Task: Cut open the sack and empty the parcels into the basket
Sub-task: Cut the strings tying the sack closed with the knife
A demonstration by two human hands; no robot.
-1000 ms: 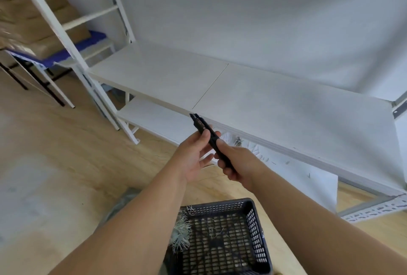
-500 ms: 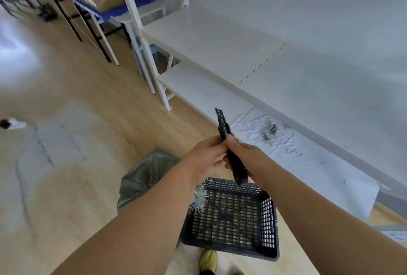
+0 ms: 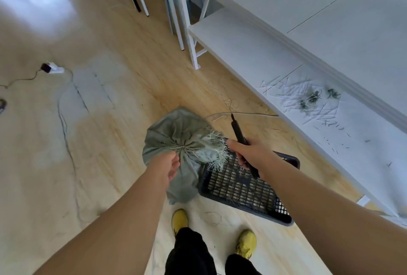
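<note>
— Pale wooden floor (image 3: pixel 114 89) is filling most of the frame, with white shelving (image 3: pixel 253 54) running down the upper right. Where is the sack sitting?

— The grey-green sack (image 3: pixel 176 133) is standing on the floor at centre frame, its gathered neck and frayed white fibres (image 3: pixel 217 153) pointing up, its right edge overlapping the near-left corner of the black basket (image 3: pixel 248 188).

— What is the left hand doing?

— The left hand (image 3: pixel 165 169) is reaching in from the lower left, fingers (image 3: pixel 175 161) loosely curled just below and left of the gathered neck; whether they are gripping cloth, I cannot tell.

— And the right?

— The right hand (image 3: pixel 248 151) is hovering over the basket's far-left edge, just right of the fibres, fingers wrapped round a black knife (image 3: pixel 239 133) whose tip is pointing toward the upper middle, away from the sack.

— Anything else?

— Yellow shoes (image 3: pixel 180 219) are standing at the bottom centre, a white plug (image 3: pixel 54 69) lying at left
</note>
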